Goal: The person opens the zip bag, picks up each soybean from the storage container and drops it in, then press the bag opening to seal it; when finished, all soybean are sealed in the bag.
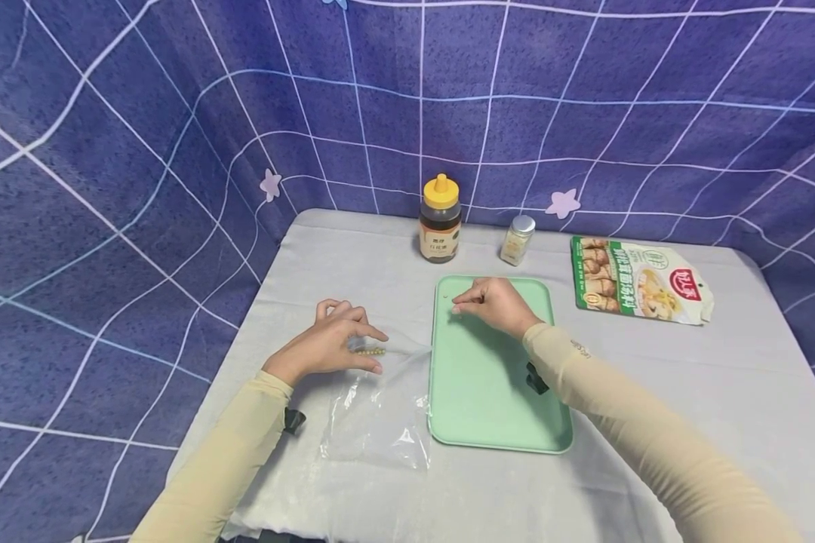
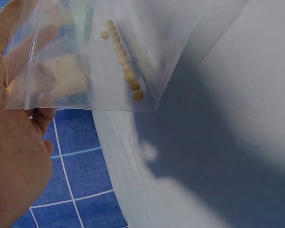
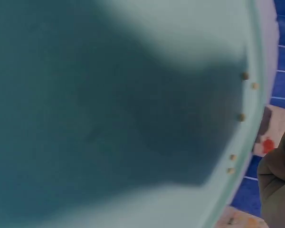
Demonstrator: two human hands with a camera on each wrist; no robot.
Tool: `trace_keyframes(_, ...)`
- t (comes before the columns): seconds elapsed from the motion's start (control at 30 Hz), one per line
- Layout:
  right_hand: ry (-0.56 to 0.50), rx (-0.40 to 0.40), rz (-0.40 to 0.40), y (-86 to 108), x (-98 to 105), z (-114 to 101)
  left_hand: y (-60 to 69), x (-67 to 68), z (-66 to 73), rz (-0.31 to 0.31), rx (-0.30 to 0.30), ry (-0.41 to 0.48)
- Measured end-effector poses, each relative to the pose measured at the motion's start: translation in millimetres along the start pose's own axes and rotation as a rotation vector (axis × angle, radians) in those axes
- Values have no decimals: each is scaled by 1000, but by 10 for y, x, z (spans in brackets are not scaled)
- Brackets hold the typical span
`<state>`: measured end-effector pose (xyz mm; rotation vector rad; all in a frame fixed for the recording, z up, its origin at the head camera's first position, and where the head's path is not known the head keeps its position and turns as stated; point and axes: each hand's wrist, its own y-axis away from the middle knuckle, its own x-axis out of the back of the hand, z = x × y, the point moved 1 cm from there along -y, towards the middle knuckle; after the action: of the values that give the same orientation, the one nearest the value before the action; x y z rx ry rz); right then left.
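Note:
My left hand (image 1: 329, 339) holds a clear zip bag (image 1: 380, 422), its thumb and index finger spread in a curve at the bag. A row of small round yellow beans (image 2: 123, 61) lies inside the bag in the left wrist view, where some fingers show through the plastic. Over the upper left of a pale green tray (image 1: 496, 385) is my right hand (image 1: 496, 304), thumb and forefinger drawn together. I cannot tell whether something small sits between the tips. One bean (image 1: 444, 296) lies beside them. Several beans (image 3: 241, 117) lie along the tray's rim in the right wrist view.
Behind the tray stand a dark bottle (image 1: 440, 226) with a yellow cap and a small jar (image 1: 518, 241) with a silver lid. To the right lies a printed food packet (image 1: 641, 279). A purple-blue curtain (image 1: 502, 75) hangs behind the light cloth-covered table (image 1: 693, 392).

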<state>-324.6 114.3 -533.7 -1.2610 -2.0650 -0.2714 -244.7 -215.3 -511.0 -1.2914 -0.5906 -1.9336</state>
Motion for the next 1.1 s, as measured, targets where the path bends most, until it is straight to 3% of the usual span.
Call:
trace_keyframes(0.4,92,-75,-74,48,-90,188,29,-14,-28,9,3,3)
trace_keyframes(0.73,98,-51,-60,52,-107,215,23,-19,-39,13,-1,5)
trace_keyframes(0.9,38,13,-8,-9,-67,-53,7,-15,-27,12,-2,2)
trace_keyframes(1.1,-88,129,-2,-79,-47,-699,-8,-8,-20,12,-2,-14)
